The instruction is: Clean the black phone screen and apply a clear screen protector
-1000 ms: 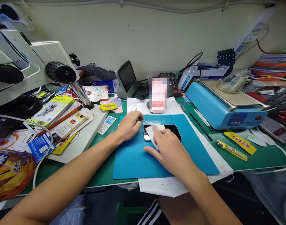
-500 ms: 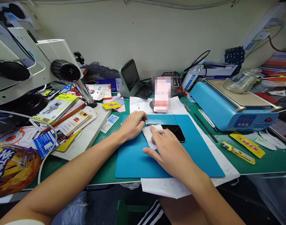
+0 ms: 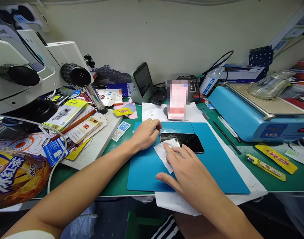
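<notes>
Head view | left hand [image 3: 145,132] curled against the left end of the phone [image 3: 189,142], which lies flat on the blue mat [image 3: 216,166] | we cannot tell whether it clasps or merely braces, probably against sliding | right hand [image 3: 186,169] open, fingers flat, pressing the white wipe [image 3: 163,153] onto the screen's left part for even contact

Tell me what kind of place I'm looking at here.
Most likely a phone repair bench. A microscope stands at the left, a dark phone lies on a blue mat, the right hand presses a white wipe onto it, and a blue machine sits at the right.
</notes>
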Action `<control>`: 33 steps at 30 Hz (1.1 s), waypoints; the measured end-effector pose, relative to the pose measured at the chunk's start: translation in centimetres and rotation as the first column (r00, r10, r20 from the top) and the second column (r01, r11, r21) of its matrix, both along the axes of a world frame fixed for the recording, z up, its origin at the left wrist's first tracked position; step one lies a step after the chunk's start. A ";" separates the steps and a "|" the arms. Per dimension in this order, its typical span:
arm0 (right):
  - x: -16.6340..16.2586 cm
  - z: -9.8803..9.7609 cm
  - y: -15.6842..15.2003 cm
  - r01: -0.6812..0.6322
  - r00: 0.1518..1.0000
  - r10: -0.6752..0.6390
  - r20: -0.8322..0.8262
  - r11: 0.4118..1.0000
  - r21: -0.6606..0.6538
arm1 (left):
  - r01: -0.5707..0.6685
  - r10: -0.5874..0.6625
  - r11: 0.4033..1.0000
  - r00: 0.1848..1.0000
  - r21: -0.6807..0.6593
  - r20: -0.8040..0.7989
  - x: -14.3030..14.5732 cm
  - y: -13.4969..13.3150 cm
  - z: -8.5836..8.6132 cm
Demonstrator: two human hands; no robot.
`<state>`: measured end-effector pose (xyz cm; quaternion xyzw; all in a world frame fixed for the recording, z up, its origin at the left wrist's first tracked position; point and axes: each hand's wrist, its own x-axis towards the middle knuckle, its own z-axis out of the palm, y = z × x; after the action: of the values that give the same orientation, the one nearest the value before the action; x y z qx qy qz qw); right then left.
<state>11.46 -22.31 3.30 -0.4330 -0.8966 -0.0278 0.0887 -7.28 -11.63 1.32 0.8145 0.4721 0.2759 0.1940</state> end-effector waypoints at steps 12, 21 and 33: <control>-1.3 0.0 2.9 0.041 0.999 -0.041 -0.028 0.999 -0.016 | 0.007 -0.007 1.000 1.000 -0.016 -0.004 -0.2 -0.1 -0.1; 0.6 -0.4 0.0 -0.053 0.998 0.053 -0.015 0.999 -0.007 | 0.043 -0.044 0.999 0.999 -0.004 -0.003 0.0 0.0 -0.2; 3.9 -0.6 -0.3 0.008 0.998 -0.002 -0.060 0.994 0.108 | 0.038 -0.038 0.999 0.999 -0.016 -0.012 -0.2 0.1 -0.4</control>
<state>15.33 -22.62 2.72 -0.4305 -0.8896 -0.0638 0.1386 -7.44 -11.52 0.97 0.8236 0.4598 0.2632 0.2026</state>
